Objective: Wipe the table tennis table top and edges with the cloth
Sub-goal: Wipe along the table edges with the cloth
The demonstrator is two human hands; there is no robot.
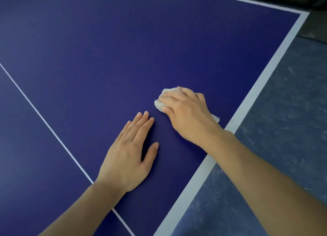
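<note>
the right hand [187, 115] grips the bunched cloth [163, 101] against the blue counter [123, 49], fingers [169, 98] curled over it. the left hand [129, 152] lies flat, released. the white edge band [256, 87] lies right of the cloth (right hand nearer).

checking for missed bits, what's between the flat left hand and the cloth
Nothing but bare blue table top between the left hand and the cloth, seen in the head view.
</note>
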